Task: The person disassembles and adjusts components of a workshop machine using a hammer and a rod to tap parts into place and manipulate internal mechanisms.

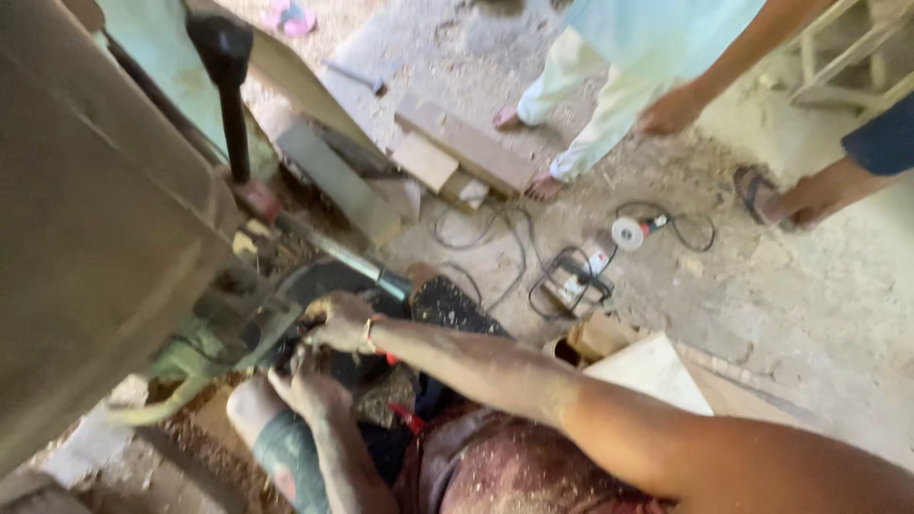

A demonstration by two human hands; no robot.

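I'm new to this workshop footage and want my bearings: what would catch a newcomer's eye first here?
First, the person's two dusty hands, the right hand and left hand, pressed together against the underside of a big green machine at left centre. Next, the black lever standing up at top left. Then the angle grinder with tangled cable on the sawdust-strewn floor, near another person's bare feet by stacked wooden planks.

Angle grinder [628,231], planks [465,145], pink sandal [288,16]

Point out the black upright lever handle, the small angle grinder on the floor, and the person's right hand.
black upright lever handle [228,95], head view, mid shaft.
small angle grinder [630,231], head view, white disc.
right hand [340,322], head view, back of hand.
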